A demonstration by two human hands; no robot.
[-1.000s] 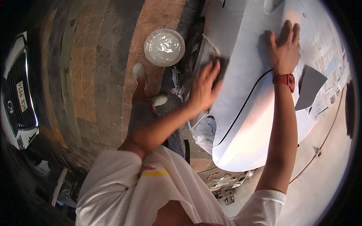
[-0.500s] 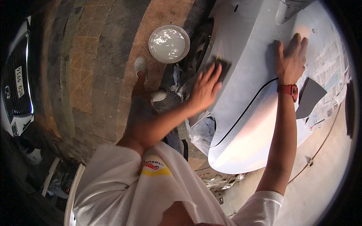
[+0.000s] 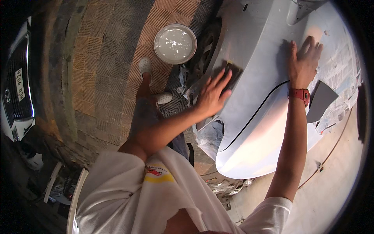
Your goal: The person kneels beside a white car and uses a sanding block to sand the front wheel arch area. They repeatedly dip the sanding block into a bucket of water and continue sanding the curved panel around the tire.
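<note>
My left hand (image 3: 212,94) presses a dark sanding pad (image 3: 235,75) against the side of a pale grey car body panel (image 3: 255,85). Its fingers reach over the pad, hiding part of it. Farther right, my right hand (image 3: 304,67) rests on the upper surface of the panel, fingers spread, holding nothing. A red watch (image 3: 299,94) is on that wrist. A dark grey sheet (image 3: 321,102), which looks like sandpaper, lies beside the right wrist.
A round bucket of cloudy water (image 3: 175,44) stands on the patterned floor, left of a dark wheel (image 3: 206,48). Masking paper (image 3: 344,78) covers the area at right. Plastic film (image 3: 210,136) hangs by the panel's near end. Another car (image 3: 17,89) stands far left.
My left hand and the sanding pad have slid a little to the right along the panel. My right hand has shifted slightly right, still flat on the surface.
</note>
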